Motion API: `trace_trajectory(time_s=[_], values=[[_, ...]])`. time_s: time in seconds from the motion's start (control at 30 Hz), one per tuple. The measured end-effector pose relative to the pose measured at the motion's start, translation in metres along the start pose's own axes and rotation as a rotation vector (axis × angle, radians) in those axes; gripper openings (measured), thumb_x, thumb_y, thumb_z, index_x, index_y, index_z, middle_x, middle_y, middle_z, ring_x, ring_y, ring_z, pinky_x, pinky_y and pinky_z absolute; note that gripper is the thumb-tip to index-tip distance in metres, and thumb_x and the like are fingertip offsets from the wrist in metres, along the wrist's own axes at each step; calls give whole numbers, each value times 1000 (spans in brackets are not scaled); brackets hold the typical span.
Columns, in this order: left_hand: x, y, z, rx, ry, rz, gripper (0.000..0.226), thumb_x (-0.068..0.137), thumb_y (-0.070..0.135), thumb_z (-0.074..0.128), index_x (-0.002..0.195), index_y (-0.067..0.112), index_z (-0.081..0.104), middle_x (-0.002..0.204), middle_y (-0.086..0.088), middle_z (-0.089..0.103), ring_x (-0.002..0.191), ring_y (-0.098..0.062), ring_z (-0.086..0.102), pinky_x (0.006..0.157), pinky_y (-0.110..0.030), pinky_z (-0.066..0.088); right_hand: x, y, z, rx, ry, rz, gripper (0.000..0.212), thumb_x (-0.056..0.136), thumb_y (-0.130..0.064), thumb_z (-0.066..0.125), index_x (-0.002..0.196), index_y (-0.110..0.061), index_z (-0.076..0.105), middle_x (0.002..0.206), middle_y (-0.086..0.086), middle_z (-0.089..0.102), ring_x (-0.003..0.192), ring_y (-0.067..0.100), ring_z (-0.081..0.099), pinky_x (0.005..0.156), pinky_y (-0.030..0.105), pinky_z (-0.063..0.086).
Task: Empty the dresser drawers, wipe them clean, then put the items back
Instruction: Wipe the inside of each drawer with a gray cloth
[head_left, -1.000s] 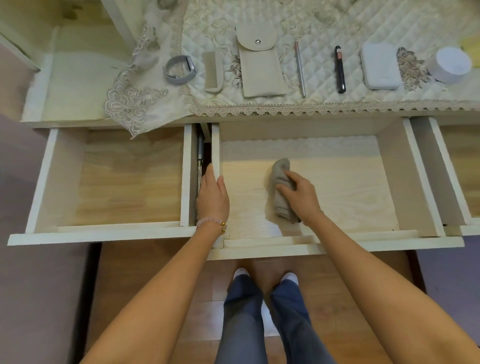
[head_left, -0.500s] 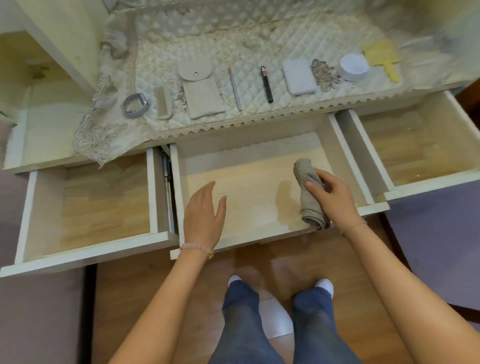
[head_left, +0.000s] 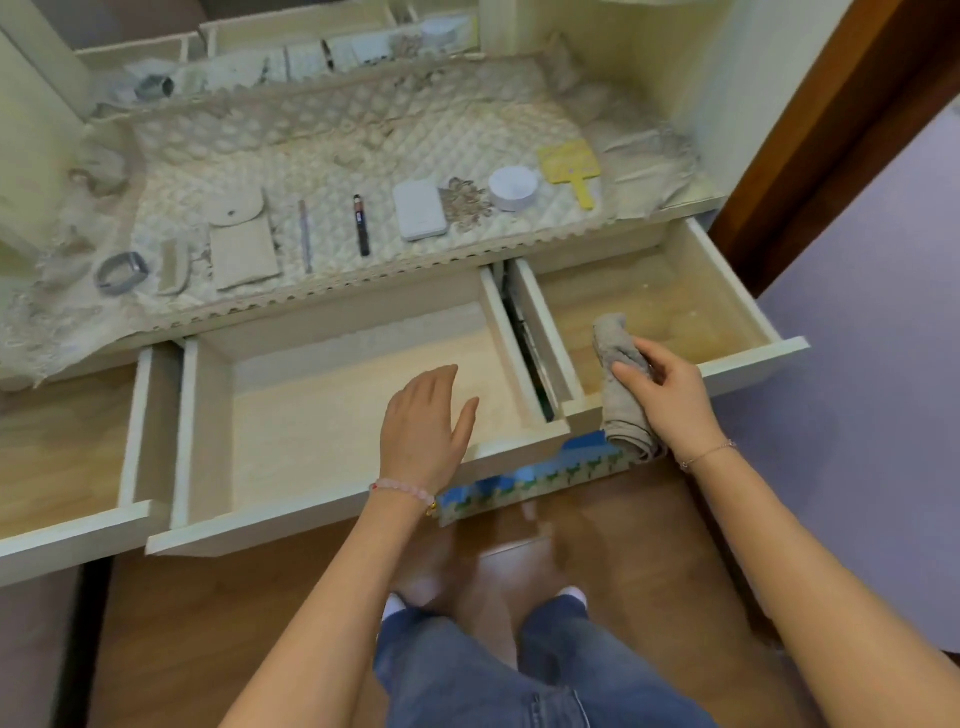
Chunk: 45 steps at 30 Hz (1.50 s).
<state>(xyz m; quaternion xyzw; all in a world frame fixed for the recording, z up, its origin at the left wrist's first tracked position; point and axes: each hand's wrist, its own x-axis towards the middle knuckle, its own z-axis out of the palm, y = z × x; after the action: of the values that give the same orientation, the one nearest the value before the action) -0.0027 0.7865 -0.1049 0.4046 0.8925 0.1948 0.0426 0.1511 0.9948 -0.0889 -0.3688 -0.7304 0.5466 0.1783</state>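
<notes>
- right hand (head_left: 667, 397) has the grey cloth (head_left: 621, 382) bunched up in its fingers, over the right drawer (head_left: 737, 304)'s front edge
- left hand (head_left: 423, 431) flat and loose, holding nothing, over the middle drawer (head_left: 332, 415)

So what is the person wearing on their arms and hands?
Both arms are bare, with no sleeves in view. The left hand has a pink bead bracelet at its wrist, with a small gold charm. The right hand has a thin chain bracelet at its wrist.
</notes>
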Motion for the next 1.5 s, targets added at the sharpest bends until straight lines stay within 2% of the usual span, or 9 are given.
trace_trajectory(time_s=[0.23, 0.4, 0.6, 0.77, 0.97, 1.1, 1.3, 1.5], values=[[30, 59, 37, 1, -33, 36, 58, 93, 46, 28, 130, 7, 50, 127, -11, 58, 115, -28, 54, 93, -37, 43, 30, 25, -63, -25, 55, 34, 45, 88, -20, 61, 131, -11, 52, 126, 6, 59, 116, 19, 55, 101, 42, 45], [62, 81, 59, -104, -43, -16, 51, 97, 40, 38, 138, 10, 41, 139, -8, 47, 127, -23, 43, 103, -31, 34, 60, 34, -79, -21, 63, 40, 44, 88, -19, 61, 131, -10, 52, 125, 5, 60, 114, 17, 56, 99, 38, 46], [117, 96, 98, -301, -102, -184, 59, 98, 40, 38, 148, 12, 21, 152, -3, 28, 139, -16, 25, 110, -27, 22, 115, 42, -89, -54, 29, 47, 43, 90, -21, 60, 132, -15, 52, 125, 2, 59, 113, 15, 55, 95, 30, 47], [164, 95, 129, -475, -140, -430, 68, 98, 39, 40, 150, 11, 7, 157, -5, 14, 143, -18, 15, 113, -28, 15, 166, 50, -89, -55, -28, 100, 42, 90, -19, 59, 131, -15, 52, 122, 2, 61, 108, 12, 58, 84, 20, 47], [199, 88, 151, -632, -108, -622, 62, 99, 41, 35, 150, 14, 12, 156, -1, 17, 142, -16, 16, 110, -24, 14, 205, 72, -81, -80, -84, 153, 43, 90, -19, 59, 132, -14, 52, 125, 3, 60, 114, 16, 55, 97, 33, 47], [209, 86, 159, -710, -22, -697, 53, 101, 35, 32, 148, 15, 19, 154, 0, 24, 141, -15, 21, 105, -19, 15, 216, 84, -71, -121, -106, 164, 43, 89, -18, 60, 132, -15, 51, 126, 1, 59, 114, 12, 53, 93, 23, 42], [208, 85, 166, -710, 25, -712, 49, 102, 32, 32, 147, 17, 24, 152, 2, 30, 139, -13, 25, 103, -17, 17, 233, 89, -62, -266, -147, 97, 43, 91, -19, 57, 133, -16, 49, 131, 3, 56, 119, 17, 51, 89, 18, 37], [203, 87, 167, -693, 42, -700, 47, 102, 29, 32, 147, 17, 26, 150, 2, 32, 138, -14, 27, 101, -15, 18, 251, 100, -52, -503, -189, -127, 41, 91, -15, 56, 132, -13, 51, 134, 7, 54, 122, 25, 47, 98, 26, 34]])
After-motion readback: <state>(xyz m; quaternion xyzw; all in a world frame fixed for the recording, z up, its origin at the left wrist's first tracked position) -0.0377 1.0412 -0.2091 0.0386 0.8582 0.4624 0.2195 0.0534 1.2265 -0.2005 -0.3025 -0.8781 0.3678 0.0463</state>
